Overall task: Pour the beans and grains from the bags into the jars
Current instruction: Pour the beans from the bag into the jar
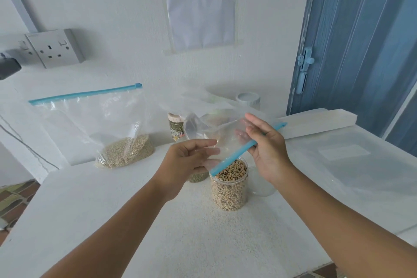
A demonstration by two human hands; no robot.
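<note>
Both hands work mid-table w/ one clear zip bag (225, 135), empty as far as can be seen, held up over the open jar of black-eyed beans (229, 185); the bag's blue zip strip (246, 148) slants from just above the jar rim up to the right. Left hand (187, 162) has fingers curled, pinching the bag's plastic near the lower end of the strip. Right hand (268, 153) grips the strip w/ curled lower fingers, upper fingers straighter against the plastic. Table (112, 210) has open white surface in front of & left of the jar, out to the left edge and near edge; right side is taken by a flat plastic sheet (352, 165) and a long white box (320, 123) along the back. Count: 2 zip bags seen clearly, the held one plus a second bag of pale grain (126, 149) leaning on the wall at back left, well apart from the hands. Jars: 1 full bean jar, 1 w/ green grain (198, 177) mostly hidden behind the left hand, a small capped bottle (174, 126) at the wall, and a grey-lidded jar (248, 99) behind the held bag. Wall socket (54, 48) upper left, printed sheet (200, 4) above, blue folding door (361, 40) right.
</note>
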